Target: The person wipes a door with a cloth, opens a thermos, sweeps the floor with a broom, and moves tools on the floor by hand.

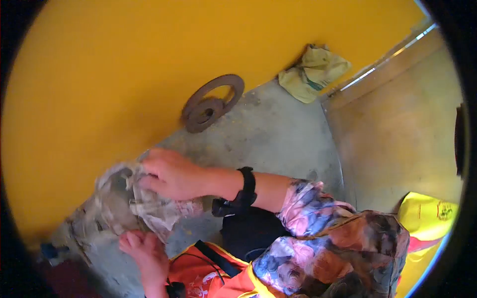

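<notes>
A crumpled, whitish, partly see-through bag (156,211) with faint reddish print hangs in front of me near the yellow wall, smeared by motion. My right hand (174,174), with a black band on its wrist, is closed on the bag's upper edge. Lower down, my left hand (146,253) has its fingers curled in at the bag's lower side and looks closed on it, though blur hides the exact grip. The bag's far left part is too blurred to make out.
Two brown rings, one large (237,92) and one smaller (203,116), lean against the yellow wall (124,74). A crumpled yellowish sack (318,72) lies in the corner on the grey floor (278,129). A bright yellow bag (425,213) is at the right, by a tan panel (397,129).
</notes>
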The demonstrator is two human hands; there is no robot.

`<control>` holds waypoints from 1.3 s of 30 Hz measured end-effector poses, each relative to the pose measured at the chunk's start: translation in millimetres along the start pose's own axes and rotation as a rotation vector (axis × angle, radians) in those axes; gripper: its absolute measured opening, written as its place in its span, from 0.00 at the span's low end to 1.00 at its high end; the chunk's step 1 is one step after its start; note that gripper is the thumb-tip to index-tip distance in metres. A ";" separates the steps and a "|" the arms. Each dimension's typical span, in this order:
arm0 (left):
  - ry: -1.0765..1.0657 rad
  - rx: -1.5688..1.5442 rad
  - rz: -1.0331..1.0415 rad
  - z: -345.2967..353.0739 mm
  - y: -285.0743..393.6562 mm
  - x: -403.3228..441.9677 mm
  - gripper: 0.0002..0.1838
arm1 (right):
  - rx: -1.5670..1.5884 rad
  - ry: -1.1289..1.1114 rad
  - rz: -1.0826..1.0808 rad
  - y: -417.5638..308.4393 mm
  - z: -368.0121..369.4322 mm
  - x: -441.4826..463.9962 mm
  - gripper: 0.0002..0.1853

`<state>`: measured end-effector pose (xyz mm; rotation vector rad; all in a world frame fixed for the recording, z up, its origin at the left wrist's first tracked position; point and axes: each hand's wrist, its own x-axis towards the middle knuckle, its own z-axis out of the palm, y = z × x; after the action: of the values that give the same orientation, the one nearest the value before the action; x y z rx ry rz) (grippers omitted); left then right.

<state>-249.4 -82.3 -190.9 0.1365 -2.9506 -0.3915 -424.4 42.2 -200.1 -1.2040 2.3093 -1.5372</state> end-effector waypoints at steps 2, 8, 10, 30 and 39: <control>-0.061 0.025 0.051 6.3 7.6 9.3 0.05 | 0.078 0.054 0.005 28.3 15.5 -9.4 0.13; 0.029 0.091 0.245 23.8 33.5 35.1 0.05 | -0.006 0.197 0.326 53.0 -28.1 -22.9 0.14; -0.015 0.042 0.308 17.2 55.0 42.9 0.05 | -0.166 0.348 0.113 43.1 -56.6 -32.1 0.14; -0.224 -0.803 0.217 44.3 76.5 75.6 0.17 | -1.006 0.205 0.452 146.4 -362.1 -54.0 0.14; -0.138 -0.795 -0.249 45.5 13.2 56.5 0.15 | -1.160 0.466 0.509 213.4 -361.7 -43.0 0.17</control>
<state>-313.6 -64.4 -222.4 0.3781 -2.6535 -1.6016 -690.2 369.8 -215.6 -0.1926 3.5585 -0.2146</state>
